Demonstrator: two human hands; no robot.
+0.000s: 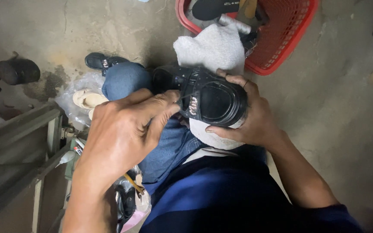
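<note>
Right hand (249, 118) grasps black shoe (208, 101); left hand (126, 125) pinches its edge; red basket (290, 39) close behind.

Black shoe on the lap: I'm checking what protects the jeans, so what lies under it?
A white towel lies under the black shoe, showing above and below it. The right hand cups the shoe's side; the towel's middle is covered.

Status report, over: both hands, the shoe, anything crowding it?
Right hand grips black shoe over white towel. Left hand fingertips pinch at its beaded trim. Red basket just beyond, not obstructing.
</note>
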